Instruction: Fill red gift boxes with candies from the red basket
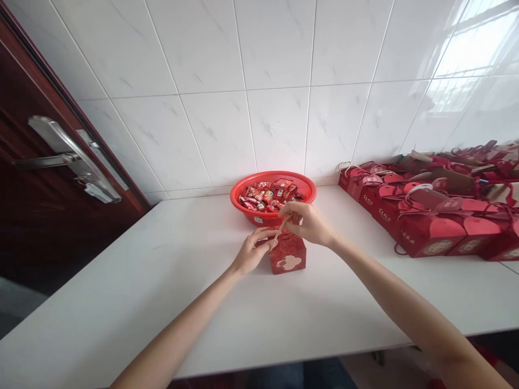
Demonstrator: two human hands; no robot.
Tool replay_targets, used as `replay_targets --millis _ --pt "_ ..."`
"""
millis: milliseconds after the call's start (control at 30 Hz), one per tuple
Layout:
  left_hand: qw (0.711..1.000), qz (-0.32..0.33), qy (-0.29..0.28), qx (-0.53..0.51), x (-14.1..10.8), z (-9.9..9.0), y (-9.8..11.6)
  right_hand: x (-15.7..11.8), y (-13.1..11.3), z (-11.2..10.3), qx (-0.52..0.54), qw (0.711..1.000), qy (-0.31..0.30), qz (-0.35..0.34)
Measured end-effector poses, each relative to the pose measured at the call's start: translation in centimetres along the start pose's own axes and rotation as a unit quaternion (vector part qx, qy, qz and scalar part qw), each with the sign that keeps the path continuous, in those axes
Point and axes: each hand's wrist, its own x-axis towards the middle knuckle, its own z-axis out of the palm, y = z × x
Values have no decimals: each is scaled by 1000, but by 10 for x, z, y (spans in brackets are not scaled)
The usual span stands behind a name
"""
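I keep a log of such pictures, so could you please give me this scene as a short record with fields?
Left hand: fingers at the top of the small red box; grip unclear
Right hand: pinching a twine cord above the box
Box: standing on the white table, pale print on its front
Behind box: red basket with small wrapped pieces
To the right: many red boxes
Background: white tiled wall
Far left: dark red door

Likely home, exact room unclear: marbled wall tiles (279, 121), white countertop (170, 254), dark-red panelled door (42, 213).
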Motion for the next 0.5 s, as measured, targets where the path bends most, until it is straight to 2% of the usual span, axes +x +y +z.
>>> replay_targets --millis 100,200,333,500 --pt "1000 7 -1 7 -1 0 2 15 -3 6 -101 994 -2 33" --pt "1000 5 -11 -13 -1 0 4 26 -6 10 -117 991 9 63" --pt "999 -15 -23 -36 -3 -2 6 35 -5 9 -52 995 46 72" --pt "1000 -18 2 21 -5 -1 7 35 -1 3 77 992 9 101"
